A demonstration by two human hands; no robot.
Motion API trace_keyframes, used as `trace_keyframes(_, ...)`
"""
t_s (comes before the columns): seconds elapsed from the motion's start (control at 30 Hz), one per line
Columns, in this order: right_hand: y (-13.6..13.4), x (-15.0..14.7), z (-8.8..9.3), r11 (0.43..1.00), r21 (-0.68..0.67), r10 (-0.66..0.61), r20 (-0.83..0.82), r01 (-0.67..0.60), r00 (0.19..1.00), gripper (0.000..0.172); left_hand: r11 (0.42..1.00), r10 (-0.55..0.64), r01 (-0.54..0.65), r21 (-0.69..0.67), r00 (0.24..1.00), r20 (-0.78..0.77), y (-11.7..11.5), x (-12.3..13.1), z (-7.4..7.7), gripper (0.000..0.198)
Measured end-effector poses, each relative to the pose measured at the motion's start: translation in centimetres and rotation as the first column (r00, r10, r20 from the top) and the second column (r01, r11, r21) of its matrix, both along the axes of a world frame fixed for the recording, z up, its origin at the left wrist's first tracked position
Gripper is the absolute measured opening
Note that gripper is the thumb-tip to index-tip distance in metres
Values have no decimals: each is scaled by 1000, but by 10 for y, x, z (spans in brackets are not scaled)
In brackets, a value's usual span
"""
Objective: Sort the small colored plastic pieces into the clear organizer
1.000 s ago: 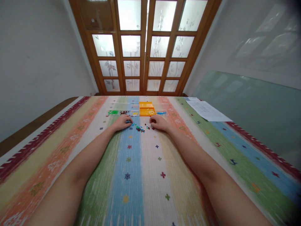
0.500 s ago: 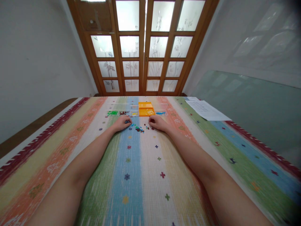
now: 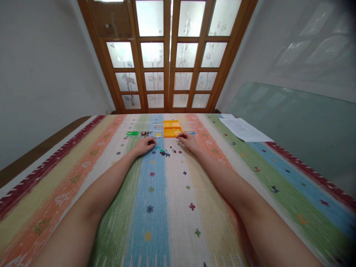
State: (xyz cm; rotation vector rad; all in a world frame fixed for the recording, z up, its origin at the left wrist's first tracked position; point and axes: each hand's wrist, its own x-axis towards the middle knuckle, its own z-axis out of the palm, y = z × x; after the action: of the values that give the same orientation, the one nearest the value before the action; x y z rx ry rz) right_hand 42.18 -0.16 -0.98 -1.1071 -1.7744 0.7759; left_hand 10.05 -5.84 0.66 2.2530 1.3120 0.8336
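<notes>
A small scatter of coloured beads (image 3: 166, 151) lies on the striped cloth (image 3: 167, 207) far in front of me. My left hand (image 3: 143, 145) rests on the cloth just left of the scatter, fingers curled, fingertips close to a few beads. My right hand (image 3: 188, 141) is raised a little to the right of the scatter, fingers pinched together near the orange tray (image 3: 172, 128); what they hold is too small to see. Behind the hands runs a row of bead piles, green (image 3: 132, 133), dark red (image 3: 145, 133), yellow (image 3: 158, 134), with a bit of blue showing past my right hand.
A printed sheet of paper (image 3: 243, 129) lies at the far right of the table. Behind the table stand wooden doors with frosted glass panes (image 3: 169, 55). A glass panel (image 3: 292, 122) leans along the right wall.
My right hand has moved away from the loose beads, up and back toward the orange tray. My left hand has stayed by the scatter.
</notes>
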Motion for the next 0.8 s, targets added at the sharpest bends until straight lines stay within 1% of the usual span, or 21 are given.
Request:
trace_keyframes(0.1, 2, 0, 1, 993, -111, -47, -123, 33, 991, 28, 1000, 3, -3, -4, 1000, -4, -1, 1, 1, 17)
trace_keyframes(0.2, 1, -2, 1, 984, -174, -11, -242, -32, 970, 40, 1000, 10, -10, 2, 1000, -19, -2, 3, 1, 16)
trace_keyframes(0.3, 1, -4, -1, 976, -192, 35, -303, -97, 952, 46, 999, 33, -33, 21, 999, -28, -3, 7, 1, 15)
trace_keyframes(0.4, 3, -5, -4, 975, -193, 45, -331, -114, 943, 48, 998, 49, -46, 43, 997, -57, -7, 17, 3, 13)
trace_keyframes(0.47, 4, -5, -6, 977, -182, 43, -328, -108, 944, 47, 997, 35, -30, 65, 996, -86, -10, 25, 5, 13)
trace_keyframes(0.53, 4, -4, -6, 984, -149, 48, -283, -94, 958, 43, 995, 23, -13, 95, 994, -109, -14, 34, 6, 12)
trace_keyframes(0.63, 0, -3, -5, 996, -33, 84, -105, -88, 991, 28, 992, 26, -9, 128, 991, -134, -18, 43, 5, 11)
trace_keyframes(0.73, -9, -5, -2, 986, 83, 136, 112, -146, 984, 19, 988, 25, 0, 152, 987, -158, -20, 47, 4, 9)
trace_keyframes(0.8, -16, -7, 2, 972, 107, 179, 228, -207, 957, 18, 984, 41, -10, 176, 983, -177, -20, 47, 4, 10)
